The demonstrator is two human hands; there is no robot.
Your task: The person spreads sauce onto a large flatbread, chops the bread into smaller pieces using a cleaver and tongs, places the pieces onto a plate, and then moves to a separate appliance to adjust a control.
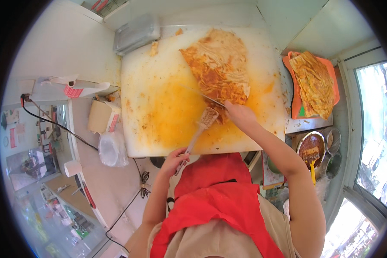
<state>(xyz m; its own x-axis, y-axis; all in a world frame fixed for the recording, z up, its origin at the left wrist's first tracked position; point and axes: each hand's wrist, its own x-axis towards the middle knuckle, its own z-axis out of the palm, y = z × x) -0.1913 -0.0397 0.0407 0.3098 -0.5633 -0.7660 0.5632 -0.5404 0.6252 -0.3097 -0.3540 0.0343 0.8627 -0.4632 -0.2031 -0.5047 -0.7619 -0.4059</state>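
Note:
A large, folded, sauce-stained flatbread (pixel 221 61) lies on the white cutting board (pixel 154 119), which carries orange stains. My right hand (pixel 240 114) grips a knife (pixel 213 100) by its handle; the thin blade slants up and left across the lower edge of the bread. In my left hand (pixel 175 161) is the handle of a spatula (pixel 195 135) whose broad, sauce-smeared head is beside the lowest pieces of bread. Whether that head touches the bread or the board, I cannot tell.
Another flatbread (pixel 314 85) rests on an orange tray (pixel 336 90) at the right. Below it stands a bowl of red-brown sauce (pixel 311 142) with a yellow-handled brush (pixel 312 171). A clear plastic container (pixel 137 34) is at the board's upper left corner; a cardboard box (pixel 99 116) stands left.

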